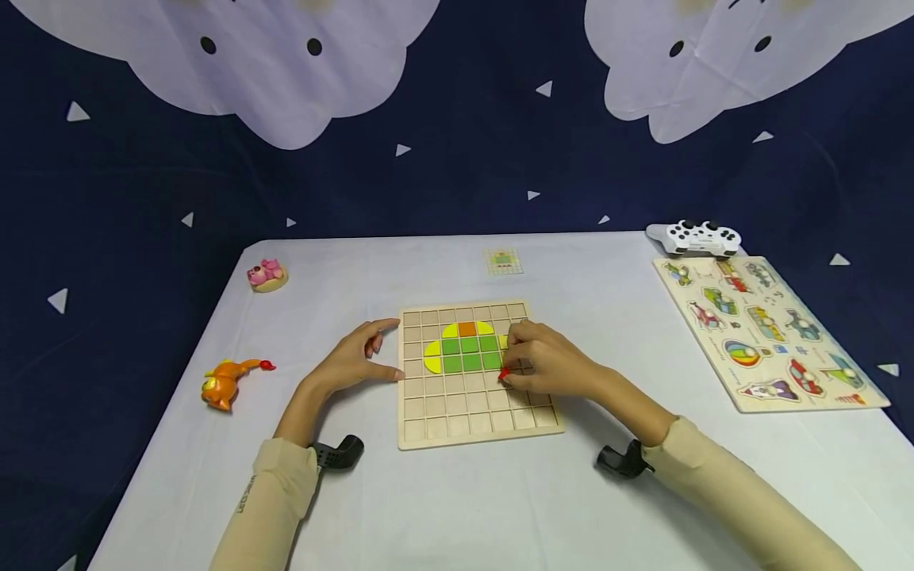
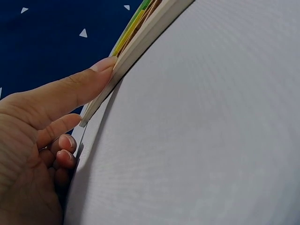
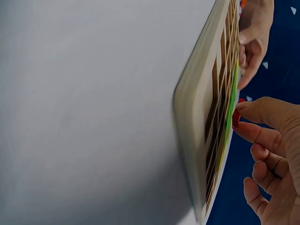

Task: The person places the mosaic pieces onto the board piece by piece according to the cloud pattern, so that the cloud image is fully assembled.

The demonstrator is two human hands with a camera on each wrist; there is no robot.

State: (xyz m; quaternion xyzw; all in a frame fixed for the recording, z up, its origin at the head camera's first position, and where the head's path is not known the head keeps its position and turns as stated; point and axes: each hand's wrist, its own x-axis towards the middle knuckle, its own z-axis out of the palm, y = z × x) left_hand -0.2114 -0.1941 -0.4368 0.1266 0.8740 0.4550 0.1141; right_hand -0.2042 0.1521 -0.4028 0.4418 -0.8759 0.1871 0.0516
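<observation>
A wooden grid board (image 1: 421,430) lies on the table. Green square tiles (image 1: 471,362) fill two rows of its cells, with an orange tile (image 1: 467,329) above them and yellow rounded tiles (image 1: 432,366) at the corners. My left hand (image 1: 350,357) touches the board's left edge with outstretched thumb and index finger; its other fingers bend inward. Over the right part of the grid, my right hand (image 1: 553,361) pinches a small red tile (image 3: 236,117) between thumb and index finger, beside the green tiles. The cells beneath that hand are partly hidden.
Behind the board lies a small pattern card (image 1: 504,262). A picture puzzle board (image 1: 778,333) is at the right, a white game controller (image 1: 696,238) at its far edge. On the left stand a pink figurine (image 1: 266,274) and an orange toy (image 1: 224,383).
</observation>
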